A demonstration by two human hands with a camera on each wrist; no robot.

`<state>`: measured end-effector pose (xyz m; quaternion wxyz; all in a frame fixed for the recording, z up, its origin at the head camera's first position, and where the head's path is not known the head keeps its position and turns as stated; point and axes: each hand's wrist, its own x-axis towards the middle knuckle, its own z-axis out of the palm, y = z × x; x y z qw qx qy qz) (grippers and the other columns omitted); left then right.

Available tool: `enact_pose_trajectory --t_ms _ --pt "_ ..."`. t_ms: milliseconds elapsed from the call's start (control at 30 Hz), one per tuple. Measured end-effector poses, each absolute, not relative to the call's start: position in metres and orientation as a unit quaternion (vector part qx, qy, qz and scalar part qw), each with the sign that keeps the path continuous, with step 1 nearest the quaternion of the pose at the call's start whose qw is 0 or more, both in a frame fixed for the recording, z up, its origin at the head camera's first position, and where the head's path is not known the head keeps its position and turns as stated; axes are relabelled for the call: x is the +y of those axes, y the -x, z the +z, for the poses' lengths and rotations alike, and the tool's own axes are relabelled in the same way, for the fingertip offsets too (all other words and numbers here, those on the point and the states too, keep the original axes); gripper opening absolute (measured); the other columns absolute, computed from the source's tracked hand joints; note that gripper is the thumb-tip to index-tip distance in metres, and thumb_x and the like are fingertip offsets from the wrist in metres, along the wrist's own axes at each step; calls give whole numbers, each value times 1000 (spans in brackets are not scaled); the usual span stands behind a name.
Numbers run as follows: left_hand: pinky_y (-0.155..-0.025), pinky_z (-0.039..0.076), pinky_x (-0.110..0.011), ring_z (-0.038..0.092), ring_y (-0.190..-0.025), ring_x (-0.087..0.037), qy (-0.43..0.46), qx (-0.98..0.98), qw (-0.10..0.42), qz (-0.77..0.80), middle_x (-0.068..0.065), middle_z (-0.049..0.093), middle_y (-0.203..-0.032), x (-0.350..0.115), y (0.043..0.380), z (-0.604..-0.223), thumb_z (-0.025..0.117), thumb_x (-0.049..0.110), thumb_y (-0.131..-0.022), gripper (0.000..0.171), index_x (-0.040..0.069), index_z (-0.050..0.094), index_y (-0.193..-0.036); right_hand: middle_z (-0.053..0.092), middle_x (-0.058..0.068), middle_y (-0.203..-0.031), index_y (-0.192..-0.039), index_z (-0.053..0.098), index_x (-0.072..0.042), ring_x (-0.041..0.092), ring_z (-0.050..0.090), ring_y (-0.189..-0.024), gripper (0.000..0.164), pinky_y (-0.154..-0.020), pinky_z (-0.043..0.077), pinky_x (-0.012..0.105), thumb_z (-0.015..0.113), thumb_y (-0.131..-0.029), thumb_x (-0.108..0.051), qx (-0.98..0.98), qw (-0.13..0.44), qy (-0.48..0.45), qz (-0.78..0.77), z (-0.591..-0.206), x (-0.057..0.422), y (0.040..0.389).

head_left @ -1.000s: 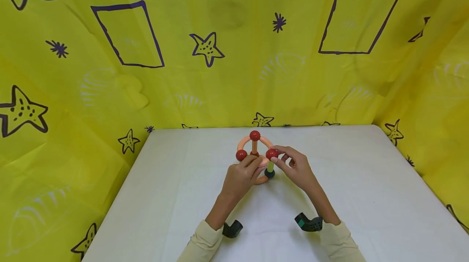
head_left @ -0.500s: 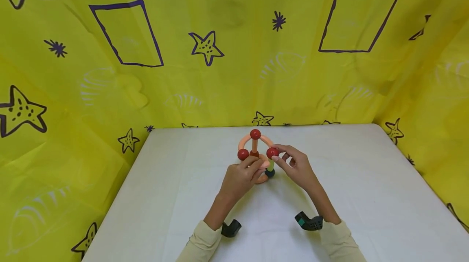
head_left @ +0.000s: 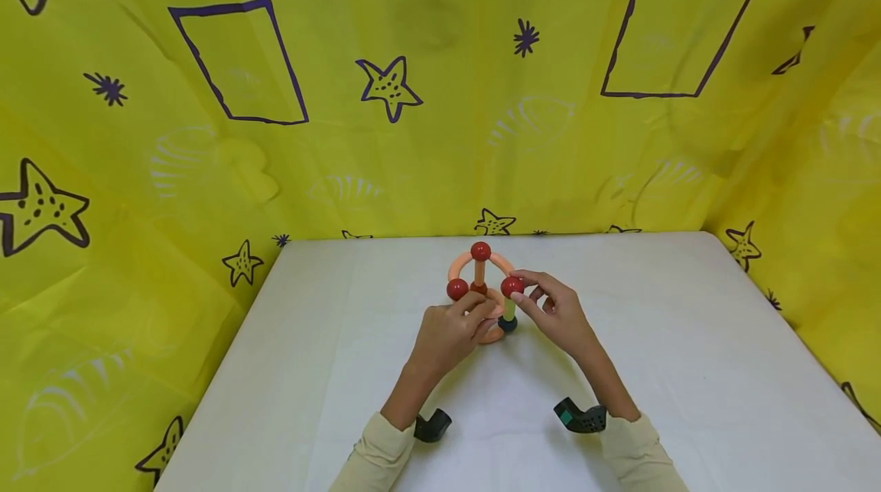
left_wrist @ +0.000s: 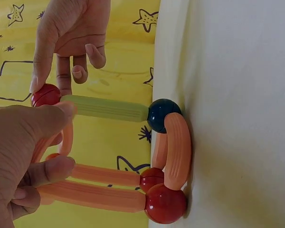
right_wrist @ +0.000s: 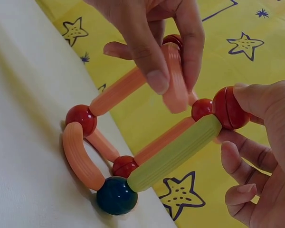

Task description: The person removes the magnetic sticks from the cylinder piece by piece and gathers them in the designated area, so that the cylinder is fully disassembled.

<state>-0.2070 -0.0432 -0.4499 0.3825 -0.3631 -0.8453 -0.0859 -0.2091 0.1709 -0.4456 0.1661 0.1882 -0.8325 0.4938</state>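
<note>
A frame of orange sticks and balls stands on the white table. My right hand [head_left: 557, 308] pinches the red ball [right_wrist: 229, 108] on top of an upright green stick [right_wrist: 175, 153], whose foot meets a dark blue ball [right_wrist: 117, 195]. Across from it, my left hand [head_left: 446, 330] pinches a curved orange stick [right_wrist: 175, 78] between thumb and fingers. This stick's near end points free in the right wrist view, apart from the pinched ball. Another red ball [head_left: 457, 288] sits just beyond the left fingers. The highest red ball [head_left: 480, 251] joins curved orange sticks at the back.
A white cloth covers the table [head_left: 310, 369], and a yellow curtain [head_left: 440, 155] with starfish drawings hangs behind and at the sides. Black wrist-worn devices [head_left: 580, 417] show near both sleeves. The lower red balls [left_wrist: 166, 203] rest at table level.
Both hands keep their grips. The left hand and the red ball beside it have shifted very slightly to the right, toward the right hand; the rest looks the same.
</note>
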Motion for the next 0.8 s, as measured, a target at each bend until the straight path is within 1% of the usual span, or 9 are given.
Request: enact_pose_trajectory --t_ms 100,233,333,400,500,600,700,800 --pt "-45 42 -16 50 -44 -6 371 -840 389 -72 5 69 -89 -45 209 -451 81 37 -79 23 22 74 -95 66 5 -101 -125 64 -15 9 55 -73 35 -56 42 21 70 -91 -15 -833 162 -185 495 -446 171 209" --pt "-42 40 -17 50 -43 -5 376 -837 393 -54 6 69 -90 -47 210 -451 82 41 -76 25 23 71 -91 66 3 -101 -125 64 -15 8 55 -73 35 -56 41 21 70 -91 -15 -835 157 -180 496 -446 171 208" --pt "-42 39 -16 50 -43 -5 377 -841 385 -45 6 69 -91 -47 209 -449 80 35 -80 17 23 71 -88 66 2 -101 -124 64 -15 8 55 -73 34 -55 41 21 70 -90 -14 -835 159 -179 496 -446 170 209" --pt "-42 38 -16 47 -42 -4 378 -845 377 -40 7 69 -92 -48 209 -449 80 32 -81 14 23 72 -88 66 3 -102 -124 64 -15 8 54 -73 34 -55 41 22 70 -90 -14 -833 160 -181 498 -447 170 209" --pt "-42 37 -15 45 -41 -4 380 -845 375 -37 7 68 -94 -49 209 -448 80 32 -81 14 23 73 -89 66 5 -103 -124 64 -14 9 54 -72 34 -55 42 22 70 -90 -14 -830 162 -187 500 -447 170 209" --pt "-41 35 -14 44 -41 -4 381 -838 388 -49 6 67 -96 -51 208 -445 80 34 -81 18 21 73 -91 66 5 -103 -125 64 -14 9 54 -72 35 -55 42 22 70 -90 -14 -829 164 -190 499 -448 170 209" --pt "-42 36 -12 47 -44 -4 371 -830 408 -87 3 65 -97 -53 209 -440 77 31 -84 16 18 72 -93 66 5 -102 -126 63 -14 9 54 -72 36 -55 42 22 70 -90 -14 -831 166 -186 497 -447 169 208" --pt "-44 35 -11 47 -45 -5 344 -828 420 -141 -1 63 -96 -58 210 -435 76 25 -85 16 13 73 -96 66 6 -101 -130 59 -14 10 54 -72 40 -55 43 23 70 -91 -17 -838 161 -180 488 -446 169 209"
